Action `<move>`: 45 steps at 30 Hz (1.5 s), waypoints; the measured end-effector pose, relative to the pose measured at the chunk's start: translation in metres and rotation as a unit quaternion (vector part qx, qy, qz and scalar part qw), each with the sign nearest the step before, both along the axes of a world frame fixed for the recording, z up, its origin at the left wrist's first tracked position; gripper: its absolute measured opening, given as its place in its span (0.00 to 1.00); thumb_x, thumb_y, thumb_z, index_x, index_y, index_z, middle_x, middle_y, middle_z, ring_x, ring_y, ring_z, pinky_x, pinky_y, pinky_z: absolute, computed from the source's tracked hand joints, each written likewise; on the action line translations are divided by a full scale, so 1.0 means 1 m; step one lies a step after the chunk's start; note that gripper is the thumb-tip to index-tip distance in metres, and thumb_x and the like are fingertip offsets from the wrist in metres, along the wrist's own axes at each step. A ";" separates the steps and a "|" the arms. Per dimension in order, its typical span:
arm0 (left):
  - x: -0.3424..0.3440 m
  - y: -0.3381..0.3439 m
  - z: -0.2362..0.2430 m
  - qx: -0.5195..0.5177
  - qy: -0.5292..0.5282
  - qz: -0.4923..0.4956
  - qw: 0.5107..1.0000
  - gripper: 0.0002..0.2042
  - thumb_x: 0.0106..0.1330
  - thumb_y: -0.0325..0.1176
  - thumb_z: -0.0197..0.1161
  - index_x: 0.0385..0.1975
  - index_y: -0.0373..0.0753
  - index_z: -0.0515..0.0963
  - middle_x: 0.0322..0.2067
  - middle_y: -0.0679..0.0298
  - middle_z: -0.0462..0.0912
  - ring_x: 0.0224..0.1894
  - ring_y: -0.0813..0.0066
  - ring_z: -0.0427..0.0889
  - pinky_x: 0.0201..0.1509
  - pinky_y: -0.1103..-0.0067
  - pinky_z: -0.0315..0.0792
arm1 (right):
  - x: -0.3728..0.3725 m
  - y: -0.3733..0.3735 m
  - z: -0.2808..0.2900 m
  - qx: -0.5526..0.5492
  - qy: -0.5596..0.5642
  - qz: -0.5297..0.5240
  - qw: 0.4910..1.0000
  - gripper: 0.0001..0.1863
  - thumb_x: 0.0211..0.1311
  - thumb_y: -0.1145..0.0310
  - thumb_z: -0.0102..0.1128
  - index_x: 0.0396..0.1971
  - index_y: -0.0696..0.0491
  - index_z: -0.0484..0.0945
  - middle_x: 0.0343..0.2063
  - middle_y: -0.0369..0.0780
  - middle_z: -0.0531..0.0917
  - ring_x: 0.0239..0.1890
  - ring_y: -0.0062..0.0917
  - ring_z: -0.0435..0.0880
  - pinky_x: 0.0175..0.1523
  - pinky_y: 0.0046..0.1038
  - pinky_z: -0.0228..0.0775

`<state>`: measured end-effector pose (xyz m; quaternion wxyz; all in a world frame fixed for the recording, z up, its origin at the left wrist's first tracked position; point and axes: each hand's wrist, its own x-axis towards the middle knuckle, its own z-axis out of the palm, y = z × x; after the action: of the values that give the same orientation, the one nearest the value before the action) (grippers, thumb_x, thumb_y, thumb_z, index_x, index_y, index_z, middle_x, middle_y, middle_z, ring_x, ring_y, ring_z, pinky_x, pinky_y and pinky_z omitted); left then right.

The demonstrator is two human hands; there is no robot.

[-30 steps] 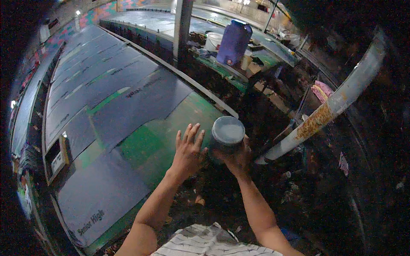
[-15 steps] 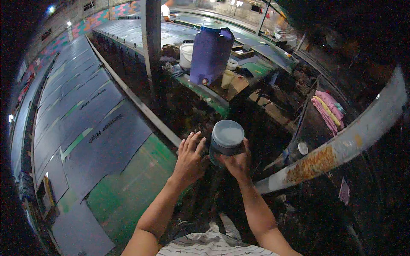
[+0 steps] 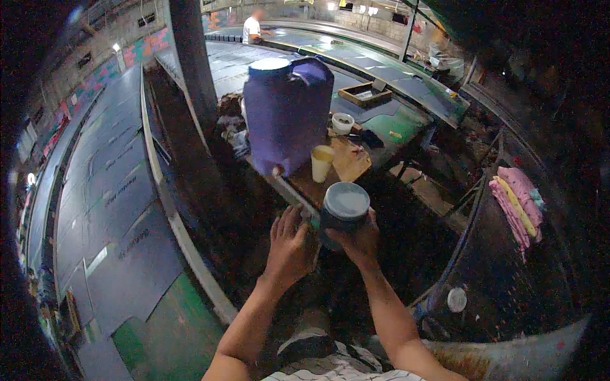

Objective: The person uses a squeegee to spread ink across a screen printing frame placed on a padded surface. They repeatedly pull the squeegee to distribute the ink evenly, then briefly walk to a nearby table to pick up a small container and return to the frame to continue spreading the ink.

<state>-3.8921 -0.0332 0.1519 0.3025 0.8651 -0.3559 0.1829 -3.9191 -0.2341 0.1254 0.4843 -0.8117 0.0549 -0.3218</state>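
Note:
A round jar with a pale grey lid and darker, see-through sides stands upright in my right hand. My fingers wrap round its right side and lower part. To the left of the jar, my left hand is raised with its fingers stretched out, nothing visible in it and a small gap to the jar. Just beyond is a large purple-blue jug with a small spigot low down. A yellowish cup and a white bowl stand beside the jug.
Long printing tables with grey sheets run along the left. A pillar rises left of the jug. A wooden frame lies on the far table. Folded pink and yellow cloth is at right. Another person stands far back.
I have moved forward, so the jug, cup and far table appear nearer. The curved, rusty metal piece at right has slid down toward the lower edge. The jar stays in my right hand.

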 end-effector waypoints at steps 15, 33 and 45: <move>0.251 -0.320 -0.027 -0.009 -0.004 -0.101 0.995 0.32 0.62 0.34 0.69 0.66 0.32 0.68 0.70 0.47 0.64 0.74 0.42 0.60 0.75 0.52 0.56 | 0.207 -0.315 -0.009 0.314 -0.038 0.057 0.947 0.49 0.41 0.62 0.86 0.63 0.57 0.67 0.58 0.42 0.79 0.59 0.32 0.79 0.63 0.37 0.74; 0.411 -0.796 -0.046 0.000 0.019 -0.117 0.993 0.32 0.64 0.32 0.66 0.68 0.34 0.65 0.70 0.47 0.62 0.75 0.45 0.59 0.76 0.54 0.54 | 0.351 -0.792 -0.034 -0.058 0.062 -0.056 0.995 0.51 0.38 0.56 0.87 0.63 0.56 0.67 0.57 0.47 0.78 0.61 0.41 0.78 0.66 0.40 0.69; 0.547 -1.074 -0.040 -0.018 -0.012 -0.069 0.997 0.31 0.64 0.32 0.67 0.67 0.33 0.67 0.69 0.48 0.63 0.73 0.45 0.62 0.75 0.53 0.56 | 0.483 -1.050 0.003 0.349 0.024 0.119 0.929 0.49 0.42 0.59 0.86 0.63 0.55 0.66 0.56 0.44 0.79 0.59 0.34 0.79 0.63 0.38 0.73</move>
<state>-3.3451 -1.1077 0.1116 0.3261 0.8304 -0.4152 0.1782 -3.4365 -1.2846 0.1285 0.7701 -0.5997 0.0782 -0.2027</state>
